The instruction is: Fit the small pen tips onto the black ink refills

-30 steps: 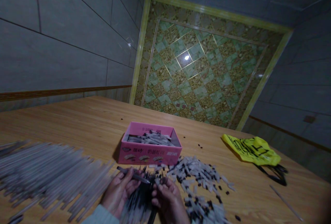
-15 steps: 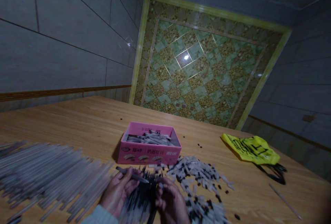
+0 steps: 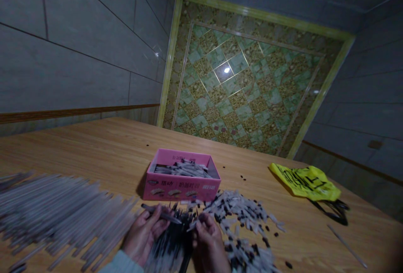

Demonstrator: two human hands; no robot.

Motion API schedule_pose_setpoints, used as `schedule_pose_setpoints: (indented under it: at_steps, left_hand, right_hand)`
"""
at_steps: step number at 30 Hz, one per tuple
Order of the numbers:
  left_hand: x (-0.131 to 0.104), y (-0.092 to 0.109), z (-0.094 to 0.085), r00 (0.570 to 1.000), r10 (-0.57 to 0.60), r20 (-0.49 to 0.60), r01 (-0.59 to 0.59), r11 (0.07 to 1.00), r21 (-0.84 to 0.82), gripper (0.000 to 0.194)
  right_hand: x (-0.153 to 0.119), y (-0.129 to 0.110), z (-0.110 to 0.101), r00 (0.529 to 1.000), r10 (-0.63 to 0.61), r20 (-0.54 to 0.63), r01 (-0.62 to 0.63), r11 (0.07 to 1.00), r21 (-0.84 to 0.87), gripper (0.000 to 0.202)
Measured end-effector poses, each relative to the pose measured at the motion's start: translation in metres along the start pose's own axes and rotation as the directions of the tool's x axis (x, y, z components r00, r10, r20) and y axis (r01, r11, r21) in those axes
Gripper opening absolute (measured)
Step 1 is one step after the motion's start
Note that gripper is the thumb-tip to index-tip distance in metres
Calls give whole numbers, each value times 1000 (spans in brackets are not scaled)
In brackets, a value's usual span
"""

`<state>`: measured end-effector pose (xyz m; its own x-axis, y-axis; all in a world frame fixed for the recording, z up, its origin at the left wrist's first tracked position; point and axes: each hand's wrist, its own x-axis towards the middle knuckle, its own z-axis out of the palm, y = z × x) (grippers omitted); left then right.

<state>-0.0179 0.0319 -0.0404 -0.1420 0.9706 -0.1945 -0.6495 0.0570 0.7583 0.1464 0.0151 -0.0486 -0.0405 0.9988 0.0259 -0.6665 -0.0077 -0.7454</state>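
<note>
My left hand [image 3: 146,233] is closed around a slim pen [image 3: 162,214], dark at one end, its pointed tip towards my right hand. My right hand [image 3: 209,239] pinches a small pale piece that looks like a clear pen cap [image 3: 192,225], close to the pen's tip but apart from it. Below and between both hands lies a heap of thin dark-tipped pen refills [image 3: 168,243], partly covered by the hands. Just beyond them stands a pink box [image 3: 182,187] with several finished-looking pens [image 3: 184,169] inside.
Many clear tubes [image 3: 56,210] lie side by side at the left. On the right are piles of clear caps with black parts [image 3: 242,208]. A yellow bag [image 3: 307,182] with a black strap and a single thin rod [image 3: 346,245] lie farther right on the wooden table [image 3: 103,147].
My right hand has turned and its fingers have risen slightly, so the small clear cap in them shows more plainly. My left hand and the pen have hardly moved.
</note>
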Motion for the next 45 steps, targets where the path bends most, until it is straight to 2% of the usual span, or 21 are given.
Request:
schedule_pose_setpoints:
  at_steps: [6,9,13,18,23,28,31,33,39,45]
  left_hand:
    - [1,-3,-1,1000,-10,5,10,1000,-4,13]
    - [-1,-3,1,1000,-1,7,1,1000,18,14]
    - [-4,-1,4,1000,-1,-15,2,999,45,15]
    - [-5,-4,2,999,8,-46,-5,997,71,19]
    - [-5,-6,2,999,-20,-39,24,993,115,23]
    - [-5,-7,0,999,-30,16,29,995,95,26]
    - [-5,-6,0,999,-45,16,44,997,59,30]
    - [-7,-5,2,998,-62,17,61,997,37,32]
    - [-11,0,6,994,-88,60,88,996,6,32]
    - [-13,-4,6,992,-73,100,76,997,-20,32]
  right_hand:
    - [-2,2,1,996,76,-41,-81,990,-119,38]
    - [-2,5,2,997,52,-55,-58,991,-123,39]
    - [-1,8,-1,1000,7,-7,-8,988,-155,36]
    - [1,13,-5,992,-108,63,120,961,-250,32]
    - [1,19,-8,978,-200,64,209,896,-391,26]
    - [-2,14,-6,965,-254,65,239,747,-621,11]
    - [-4,11,-3,958,-282,52,239,686,-688,5]
    - [-6,9,0,957,-289,23,226,693,-684,5]
    - [-7,8,8,971,-237,-38,179,819,-545,18]
    - [-4,9,5,981,-183,-67,136,887,-441,29]
